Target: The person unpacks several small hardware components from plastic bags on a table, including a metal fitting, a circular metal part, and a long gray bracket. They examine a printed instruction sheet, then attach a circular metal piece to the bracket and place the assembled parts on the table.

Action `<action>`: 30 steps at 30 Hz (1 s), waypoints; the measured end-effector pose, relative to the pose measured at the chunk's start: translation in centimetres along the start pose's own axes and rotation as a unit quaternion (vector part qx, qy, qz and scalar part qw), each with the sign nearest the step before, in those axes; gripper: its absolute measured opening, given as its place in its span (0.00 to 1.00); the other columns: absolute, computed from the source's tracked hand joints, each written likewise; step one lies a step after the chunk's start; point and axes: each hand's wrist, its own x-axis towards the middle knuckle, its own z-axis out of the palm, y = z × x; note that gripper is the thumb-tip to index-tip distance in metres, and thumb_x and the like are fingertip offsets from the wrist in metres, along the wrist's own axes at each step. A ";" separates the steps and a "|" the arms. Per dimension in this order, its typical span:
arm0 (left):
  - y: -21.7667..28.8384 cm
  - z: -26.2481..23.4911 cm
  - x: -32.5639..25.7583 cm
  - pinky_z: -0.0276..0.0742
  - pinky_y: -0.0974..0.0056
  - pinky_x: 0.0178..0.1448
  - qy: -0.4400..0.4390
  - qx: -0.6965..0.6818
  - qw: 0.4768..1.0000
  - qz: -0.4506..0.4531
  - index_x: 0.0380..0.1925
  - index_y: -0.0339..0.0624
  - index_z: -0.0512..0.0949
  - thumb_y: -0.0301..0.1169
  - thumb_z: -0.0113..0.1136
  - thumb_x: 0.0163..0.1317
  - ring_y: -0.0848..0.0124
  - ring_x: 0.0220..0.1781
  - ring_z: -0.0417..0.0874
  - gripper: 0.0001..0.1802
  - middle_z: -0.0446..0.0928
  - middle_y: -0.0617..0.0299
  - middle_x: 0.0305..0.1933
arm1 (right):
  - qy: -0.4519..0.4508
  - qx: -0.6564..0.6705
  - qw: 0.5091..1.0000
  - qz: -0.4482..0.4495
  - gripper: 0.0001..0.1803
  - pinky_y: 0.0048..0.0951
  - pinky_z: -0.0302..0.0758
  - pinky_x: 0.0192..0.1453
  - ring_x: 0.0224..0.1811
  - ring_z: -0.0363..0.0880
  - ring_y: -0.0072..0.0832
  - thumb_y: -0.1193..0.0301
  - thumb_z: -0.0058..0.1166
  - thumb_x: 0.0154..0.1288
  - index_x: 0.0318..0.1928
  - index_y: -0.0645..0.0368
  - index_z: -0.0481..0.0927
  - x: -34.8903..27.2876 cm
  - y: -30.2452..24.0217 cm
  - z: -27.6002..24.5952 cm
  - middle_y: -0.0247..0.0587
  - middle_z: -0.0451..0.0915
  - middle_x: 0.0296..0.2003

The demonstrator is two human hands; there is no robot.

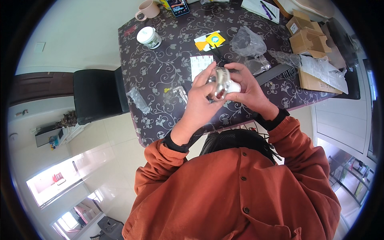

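Over the near part of a dark table [160,116] with a pale floral pattern, both my hands are closed around a shiny, rounded, clear-and-silvery object [221,82] with a white end. Its exact kind is blurred and partly hidden by fingers. My left hand [202,98] grips it from the left, fingers curled over its side. From the other side my right hand [252,90] holds it near the white end. Just beyond the hands lie a white printed sheet [201,63] and a black cable [218,56]. Left of them rests a clear plastic package [176,93].
A white lidded tub [149,37], a pink mug [149,9] and a phone [178,7] stand toward the far left. Crumpled clear bags [249,41] and open cardboard boxes [310,41] occupy the right. A black chair [98,96] adjoins the table's left side.
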 end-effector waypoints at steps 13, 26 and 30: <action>-1.5 0.0 -1.4 0.66 0.64 0.65 -0.123 -0.631 0.725 -0.246 0.60 0.40 0.67 0.14 0.61 0.45 0.69 0.61 0.71 0.37 0.72 0.62 0.58 | 0.043 -0.179 0.981 -0.058 0.20 0.19 0.77 0.40 0.38 0.78 0.15 0.75 0.69 0.52 0.47 0.62 0.82 0.6 -1.2 1.9 0.35 0.82 0.42; -0.3 -0.8 -0.1 0.64 0.64 0.65 -0.067 -0.483 0.852 -0.192 0.63 0.39 0.64 0.23 0.67 0.54 0.74 0.60 0.69 0.36 0.65 0.59 0.65 | 0.024 0.032 0.999 0.031 0.22 0.24 0.74 0.54 0.50 0.76 0.19 0.80 0.59 0.61 0.55 0.60 0.72 0.9 -0.2 0.1 0.35 0.77 0.50; -0.3 -1.2 0.5 0.71 0.63 0.61 -0.019 -0.353 0.926 -0.132 0.49 0.39 0.72 0.22 0.68 0.54 0.69 0.58 0.73 0.23 0.60 0.50 0.69 | 0.016 0.090 0.995 0.030 0.24 0.26 0.73 0.56 0.52 0.74 0.21 0.79 0.57 0.62 0.58 0.59 0.68 0.9 0.5 -0.7 0.34 0.74 0.50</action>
